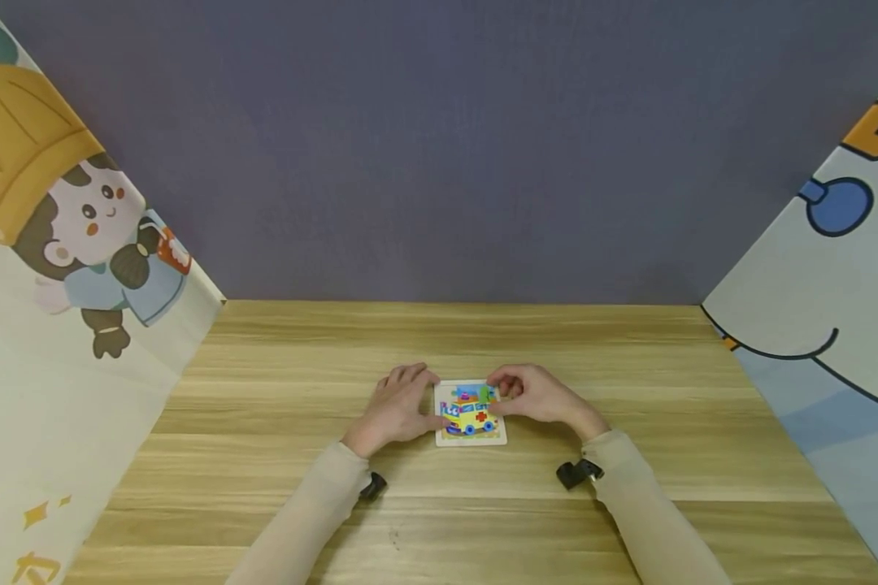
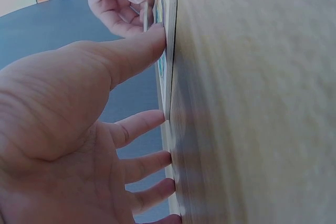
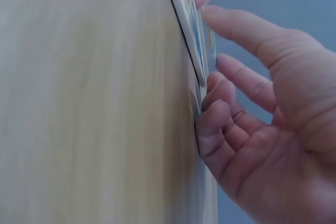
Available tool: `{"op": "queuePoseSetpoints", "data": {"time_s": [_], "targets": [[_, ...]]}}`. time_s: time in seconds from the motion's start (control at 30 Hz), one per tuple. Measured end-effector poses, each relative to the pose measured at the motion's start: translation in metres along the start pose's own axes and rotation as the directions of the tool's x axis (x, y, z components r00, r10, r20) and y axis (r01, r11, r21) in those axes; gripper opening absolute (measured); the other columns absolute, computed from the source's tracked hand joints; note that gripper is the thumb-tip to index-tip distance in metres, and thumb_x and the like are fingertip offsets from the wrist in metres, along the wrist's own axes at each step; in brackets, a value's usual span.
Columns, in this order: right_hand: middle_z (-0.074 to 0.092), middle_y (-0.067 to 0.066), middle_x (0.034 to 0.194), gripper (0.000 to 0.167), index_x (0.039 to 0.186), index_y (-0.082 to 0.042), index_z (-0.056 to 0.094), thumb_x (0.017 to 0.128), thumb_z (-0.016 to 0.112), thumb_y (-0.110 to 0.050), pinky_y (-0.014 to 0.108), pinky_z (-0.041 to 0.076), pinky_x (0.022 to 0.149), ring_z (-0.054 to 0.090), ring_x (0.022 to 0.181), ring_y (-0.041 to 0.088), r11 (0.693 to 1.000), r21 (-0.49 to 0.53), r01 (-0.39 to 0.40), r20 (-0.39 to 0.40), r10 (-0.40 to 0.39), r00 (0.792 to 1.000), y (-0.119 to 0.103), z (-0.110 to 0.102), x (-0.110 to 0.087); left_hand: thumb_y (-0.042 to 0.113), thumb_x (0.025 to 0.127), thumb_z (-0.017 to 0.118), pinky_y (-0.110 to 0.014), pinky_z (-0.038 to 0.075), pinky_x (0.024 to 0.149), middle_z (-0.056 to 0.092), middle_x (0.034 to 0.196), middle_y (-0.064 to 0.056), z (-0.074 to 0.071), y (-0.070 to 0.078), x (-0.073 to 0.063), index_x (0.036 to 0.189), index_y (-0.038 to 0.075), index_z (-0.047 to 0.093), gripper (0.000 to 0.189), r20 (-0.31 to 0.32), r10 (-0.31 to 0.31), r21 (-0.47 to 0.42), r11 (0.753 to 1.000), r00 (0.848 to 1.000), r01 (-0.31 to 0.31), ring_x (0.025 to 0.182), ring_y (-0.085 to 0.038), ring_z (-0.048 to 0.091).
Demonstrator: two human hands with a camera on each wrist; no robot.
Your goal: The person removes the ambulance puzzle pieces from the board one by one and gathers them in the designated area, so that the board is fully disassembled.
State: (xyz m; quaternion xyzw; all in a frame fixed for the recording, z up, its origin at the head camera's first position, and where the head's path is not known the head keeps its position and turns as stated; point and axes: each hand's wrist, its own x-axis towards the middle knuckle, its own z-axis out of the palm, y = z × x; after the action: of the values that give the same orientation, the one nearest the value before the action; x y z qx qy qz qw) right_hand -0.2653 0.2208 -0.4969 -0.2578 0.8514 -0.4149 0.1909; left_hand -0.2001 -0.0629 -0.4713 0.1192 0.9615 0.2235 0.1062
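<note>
A small square jigsaw puzzle [image 1: 471, 441] in a pale frame lies flat on the wooden table, with a yellow ambulance picture on it. My left hand [image 1: 398, 408] is at its left side: the thumb rests on the puzzle's face, and the fairly straight fingers reach the far left corner and the tabletop, as the left wrist view shows. Over the right side, my right hand [image 1: 537, 394] pinches a thin puzzle piece [image 3: 212, 41] between thumb and index finger, held up off the board. Its other fingers curl near the table. The piece's picture is mostly hidden.
The wooden tabletop [image 1: 475, 520] surrounds the puzzle. A dark grey-blue panel [image 1: 454, 162] stands behind it, and walls with cartoon prints rise at the left [image 1: 44, 406] and right [image 1: 790, 325]. Each wrist carries a small black camera.
</note>
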Motion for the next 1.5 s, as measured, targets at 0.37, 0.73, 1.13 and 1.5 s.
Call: {"op": "queuePoseSetpoints", "data": {"time_s": [0.37,0.73,1.13,1.5], "targets": [[0.068,0.006,0.102,0.042,0.124,-0.012,0.075,0.089,0.088,-0.031,0.025,0.049,0.067,0.057,0.08,0.017,1.0,0.002,-0.02,-0.062,0.02,0.998,0.023,-0.021,-0.018,0.048,0.093,0.081,-0.065,0.024,0.128,0.036,0.17,-0.017,0.0,0.001,-0.001,0.147,0.014,0.057,0.069,-0.003,0.012,-0.003,1.0,1.0,-0.012,0.157,-0.042,0.03],[0.067,0.005,0.099,0.042,0.127,-0.012,0.073,0.092,0.086,-0.03,0.024,0.048,0.065,0.056,0.076,0.014,0.998,-0.009,-0.065,-0.086,0.064,0.994,0.044,-0.05,-0.04,0.048,0.092,0.082,-0.065,0.024,0.128,0.038,0.169,-0.016,-0.001,-0.002,-0.002,0.147,0.014,0.058,0.069,-0.014,0.011,-0.001,1.0,1.0,-0.011,0.157,-0.042,0.031],[0.062,0.007,0.089,0.043,0.13,-0.004,0.07,0.094,0.083,-0.024,0.023,0.045,0.063,0.051,0.073,0.011,0.995,0.015,-0.098,-0.072,0.099,0.992,0.065,-0.079,-0.064,0.048,0.092,0.082,-0.066,0.024,0.128,0.038,0.169,-0.017,0.001,-0.001,-0.001,0.147,0.014,0.058,0.069,-0.014,0.02,-0.01,1.0,1.0,-0.02,0.157,-0.043,0.031],[0.062,0.006,0.086,0.044,0.131,-0.004,0.069,0.095,0.083,-0.026,0.023,0.043,0.061,0.049,0.069,0.01,0.994,-0.012,-0.109,-0.083,0.108,0.991,0.069,-0.08,-0.065,0.047,0.092,0.082,-0.066,0.024,0.128,0.038,0.17,-0.017,0.002,-0.001,-0.001,0.147,0.015,0.058,0.069,-0.015,0.013,-0.017,1.0,1.0,-0.013,0.158,-0.043,0.03]]}}
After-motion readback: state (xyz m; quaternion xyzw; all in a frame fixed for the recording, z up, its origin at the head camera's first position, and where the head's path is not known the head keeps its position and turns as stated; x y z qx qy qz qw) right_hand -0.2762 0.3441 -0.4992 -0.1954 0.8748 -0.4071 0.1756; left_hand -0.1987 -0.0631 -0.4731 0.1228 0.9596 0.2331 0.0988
